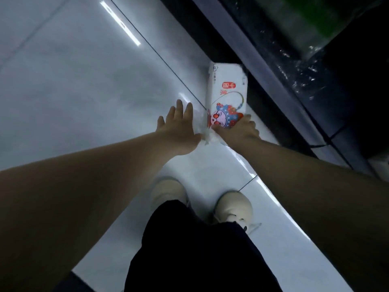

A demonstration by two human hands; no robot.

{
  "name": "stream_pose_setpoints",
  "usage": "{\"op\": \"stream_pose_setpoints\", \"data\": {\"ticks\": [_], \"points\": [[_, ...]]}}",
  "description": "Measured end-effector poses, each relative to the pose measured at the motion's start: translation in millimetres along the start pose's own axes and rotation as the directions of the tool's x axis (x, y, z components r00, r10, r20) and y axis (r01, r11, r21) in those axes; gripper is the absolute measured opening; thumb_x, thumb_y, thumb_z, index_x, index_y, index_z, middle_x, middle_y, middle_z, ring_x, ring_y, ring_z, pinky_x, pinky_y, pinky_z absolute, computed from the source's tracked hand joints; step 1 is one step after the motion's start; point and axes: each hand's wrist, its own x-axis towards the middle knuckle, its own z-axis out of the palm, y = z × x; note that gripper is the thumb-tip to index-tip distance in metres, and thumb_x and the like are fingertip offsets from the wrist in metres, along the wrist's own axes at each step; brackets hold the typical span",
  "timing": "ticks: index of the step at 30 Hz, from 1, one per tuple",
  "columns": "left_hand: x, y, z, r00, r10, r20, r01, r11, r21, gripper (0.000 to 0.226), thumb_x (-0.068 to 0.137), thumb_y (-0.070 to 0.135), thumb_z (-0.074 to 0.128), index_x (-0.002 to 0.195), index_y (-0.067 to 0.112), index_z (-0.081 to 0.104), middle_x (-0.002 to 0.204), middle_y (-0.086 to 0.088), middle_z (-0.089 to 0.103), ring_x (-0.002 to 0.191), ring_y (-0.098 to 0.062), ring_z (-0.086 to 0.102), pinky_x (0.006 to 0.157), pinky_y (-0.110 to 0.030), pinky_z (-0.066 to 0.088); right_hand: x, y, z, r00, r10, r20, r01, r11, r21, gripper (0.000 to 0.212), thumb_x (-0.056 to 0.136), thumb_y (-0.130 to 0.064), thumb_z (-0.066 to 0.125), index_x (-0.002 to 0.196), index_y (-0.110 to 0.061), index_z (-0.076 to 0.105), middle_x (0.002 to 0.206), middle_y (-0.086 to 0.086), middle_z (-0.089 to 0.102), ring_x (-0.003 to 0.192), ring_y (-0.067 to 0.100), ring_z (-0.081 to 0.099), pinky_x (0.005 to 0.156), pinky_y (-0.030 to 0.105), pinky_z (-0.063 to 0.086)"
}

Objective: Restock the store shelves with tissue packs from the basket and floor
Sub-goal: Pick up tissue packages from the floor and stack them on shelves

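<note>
A white tissue pack with a red and blue cartoon face lies on the glossy floor, close to the base of the shelf unit. My right hand grips its near end, thumb on the printed face. My left hand is spread flat just left of the pack, fingers apart, its thumb side near the crinkled plastic at the pack's near corner. Whether that hand touches the wrap is unclear.
The dark base of the shelf unit runs diagonally along the right, with plastic-wrapped goods above it. My two pale shoes stand on the white tiled floor below the hands. No basket is in view.
</note>
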Motion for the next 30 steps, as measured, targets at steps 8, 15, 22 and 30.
{"op": "stream_pose_setpoints", "data": {"ticks": [8,15,22,30], "points": [[46,-46,18,0.973,-0.177,-0.149,0.112,0.924,-0.366,0.099,0.092,0.044,0.061,0.155,0.021,-0.011,0.164,-0.007,-0.01,0.15,-0.029,0.005,0.118,-0.044,0.018,36,-4,40,0.979,-0.202,-0.019,0.195,0.964,-0.183,0.119,0.071,-0.045,0.081,0.154,-0.036,-0.003,0.162,0.004,-0.005,0.148,0.033,0.0,0.113,0.06,0.023],[76,-76,9,0.888,-0.397,0.232,0.401,0.422,-0.813,0.072,0.082,0.043,0.074,0.135,0.012,0.035,0.124,-0.001,0.053,0.111,-0.025,0.056,0.096,-0.037,0.046,64,-15,4,0.984,-0.153,0.094,0.104,0.912,0.396,0.125,0.068,-0.02,0.088,0.156,-0.021,-0.001,0.161,0.011,0.017,0.146,0.03,0.025,0.112,0.045,0.033],[44,-102,43,0.873,-0.269,0.407,0.474,0.269,-0.838,0.084,0.078,0.028,0.081,0.146,0.013,0.033,0.147,-0.007,0.043,0.132,-0.025,0.043,0.102,-0.016,0.022,49,-38,40,0.977,-0.162,0.136,0.086,0.892,0.444,0.07,0.082,-0.034,0.076,0.134,-0.01,0.037,0.131,0.009,0.055,0.11,0.021,0.059,0.088,0.031,0.049],[-37,-109,11,0.831,-0.467,0.304,0.235,-0.2,-0.951,0.063,0.086,0.051,0.066,0.133,0.019,0.042,0.12,-0.002,0.063,0.096,-0.019,0.063,0.071,-0.032,0.049,-16,-68,13,0.963,-0.26,0.069,0.237,0.942,0.236,0.061,0.091,-0.064,0.046,0.121,-0.011,0.047,0.119,0.008,0.057,0.106,0.023,0.057,0.09,0.037,0.047]]}}
